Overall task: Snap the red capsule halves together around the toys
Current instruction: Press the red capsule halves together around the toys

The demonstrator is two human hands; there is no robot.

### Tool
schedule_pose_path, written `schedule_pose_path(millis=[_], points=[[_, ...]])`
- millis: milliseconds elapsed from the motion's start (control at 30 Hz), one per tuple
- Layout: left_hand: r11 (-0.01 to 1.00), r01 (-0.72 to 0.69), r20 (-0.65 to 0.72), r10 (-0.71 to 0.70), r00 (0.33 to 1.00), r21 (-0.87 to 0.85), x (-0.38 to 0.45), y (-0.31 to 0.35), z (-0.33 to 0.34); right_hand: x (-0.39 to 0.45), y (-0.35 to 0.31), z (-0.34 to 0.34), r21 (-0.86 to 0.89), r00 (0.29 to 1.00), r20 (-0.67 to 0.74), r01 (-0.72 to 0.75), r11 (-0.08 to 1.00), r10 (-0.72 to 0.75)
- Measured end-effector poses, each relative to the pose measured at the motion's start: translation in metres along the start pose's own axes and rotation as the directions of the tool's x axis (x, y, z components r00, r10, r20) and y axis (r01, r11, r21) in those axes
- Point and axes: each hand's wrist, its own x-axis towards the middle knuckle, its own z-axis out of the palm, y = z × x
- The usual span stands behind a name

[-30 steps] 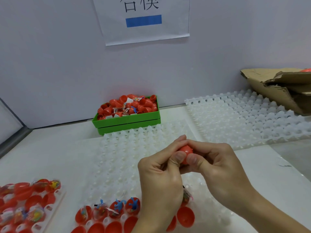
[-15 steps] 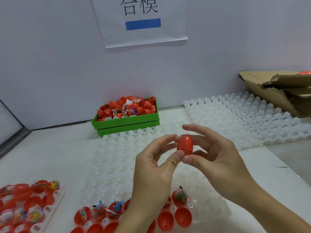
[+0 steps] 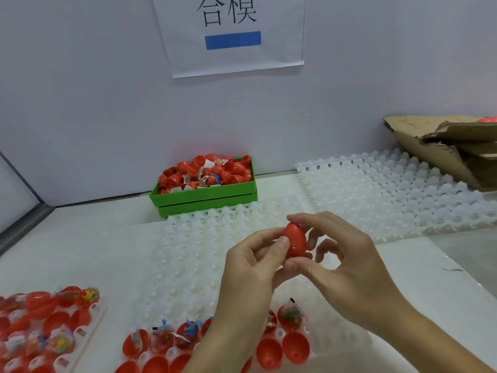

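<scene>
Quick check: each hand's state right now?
Left hand: pinching the red capsule.
Right hand: fingers also holding the same capsule.

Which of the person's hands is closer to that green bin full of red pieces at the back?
Left. The left hand sits below the green bin and slightly to its right, gripping the red capsule. The right hand also grips the capsule, farther right of the bin.
</scene>
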Motion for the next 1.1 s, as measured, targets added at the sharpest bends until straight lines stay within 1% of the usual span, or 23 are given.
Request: schedule_pose_path(millis=[67, 133, 200, 300, 367, 400, 433, 467, 533, 600, 667, 733, 767, 800, 833, 900, 933, 1000, 1033, 1100], points=[[0.984, 0.07, 0.022, -0.068, 0.997, -0.163, 0.0015, 0.0014, -0.0006, -0.0003, -0.001, -0.0002, 0.03, 0.999, 0.026, 0.028, 0.999, -0.029], [0.955, 0.109, 0.075, -0.091, 0.993, -0.277, 0.0014, 0.0053, 0.0004, -0.0002, -0.0018, -0.0005, 0.048, 0.999, 0.011, 0.05, 0.998, -0.051], [0.945, 0.12, 0.105, -0.092, 0.99, -0.304, 0.0017, 0.0058, 0.0005, -0.0002, -0.0023, -0.0001, 0.033, 0.998, -0.011, 0.067, 0.997, -0.067], [0.949, 0.115, 0.108, -0.087, 0.99, -0.295, 0.0024, 0.0051, -0.0005, -0.0005, -0.002, 0.0012, 0.034, 0.998, -0.012, 0.062, 0.997, -0.062], [0.961, 0.071, 0.089, -0.049, 0.995, -0.267, 0.0021, 0.0052, -0.0004, -0.0005, -0.0011, 0.0006, 0.045, 0.999, -0.004, 0.05, 0.998, -0.05], [0.976, 0.025, 0.066, -0.01, 0.998, -0.218, 0.0014, 0.0058, -0.0001, -0.0005, -0.0005, 0.0, 0.061, 0.999, 0.003, 0.034, 0.998, -0.035], [0.992, -0.039, 0.025, 0.043, 0.999, -0.124, 0.0007, 0.0064, -0.0003, -0.0004, 0.0002, -0.0006, 0.088, 1.0, 0.009, 0.007, 0.996, -0.008], [0.994, -0.109, -0.025, 0.11, 0.994, 0.015, 0.0002, 0.0074, -0.0007, -0.0004, 0.0008, -0.0013, 0.121, 1.0, 0.012, -0.029, 0.992, 0.028], [0.936, -0.212, -0.099, 0.248, 0.964, 0.281, 0.0002, 0.0074, -0.003, 0.0005, 0.0009, -0.003, 0.189, 0.994, 0.012, -0.108, 0.976, 0.107], [0.868, -0.271, -0.12, 0.348, 0.93, 0.417, 0.0001, 0.0068, -0.0048, 0.0017, -0.0002, -0.0041, 0.264, 0.986, 0.029, -0.167, 0.95, 0.166], [0.762, -0.33, -0.073, 0.44, 0.895, 0.557, -0.0001, 0.0056, -0.0045, 0.0023, -0.0025, -0.0031, 0.356, 0.977, 0.077, -0.214, 0.91, 0.2], [0.595, -0.41, 0.045, 0.53, 0.847, 0.691, -0.0008, 0.0044, -0.0044, 0.0019, -0.0042, 0.0007, 0.409, 0.968, 0.097, -0.252, 0.877, 0.233], [0.517, -0.454, 0.116, 0.558, 0.822, 0.726, -0.0012, 0.0044, -0.004, 0.0013, -0.0039, 0.0025, 0.415, 0.964, 0.084, -0.263, 0.871, 0.251], [0.472, -0.493, 0.175, 0.569, 0.804, 0.73, -0.0012, 0.0039, -0.004, 0.0008, -0.0027, 0.0035, 0.418, 0.961, 0.062, -0.271, 0.867, 0.271], [0.471, -0.52, 0.211, 0.563, 0.799, 0.712, -0.0014, 0.0035, -0.0045, 0.0007, -0.0006, 0.0034, 0.426, 0.955, 0.042, -0.283, 0.859, 0.293], [0.573, -0.515, 0.202, 0.521, 0.83, 0.637, -0.0011, 0.0046, -0.0056, 0.0018, 0.0032, 0.001, 0.466, 0.935, 0.052, -0.334, 0.819, 0.351], [0.622, -0.487, 0.184, 0.488, 0.854, 0.612, -0.0008, 0.0054, -0.006, 0.0027, 0.0043, -0.0003, 0.503, 0.921, 0.089, -0.369, 0.782, 0.378], [0.662, -0.435, 0.19, 0.411, 0.892, 0.61, -0.0008, 0.0064, -0.0064, 0.0036, 0.0034, -0.0016, 0.581, 0.899, 0.19, -0.427, 0.693, 0.395], [0.673, -0.425, 0.212, 0.378, 0.901, 0.605, -0.0011, 0.0063, -0.0063, 0.0039, 0.0019, -0.0014, 0.608, 0.893, 0.23, -0.442, 0.659, 0.387], [0.701, -0.426, 0.241, 0.353, 0.904, 0.571, -0.0019, 0.0062, -0.0049, 0.0037, 0.0006, -0.0002, 0.631, 0.893, 0.263, -0.445, 0.635, 0.365]])
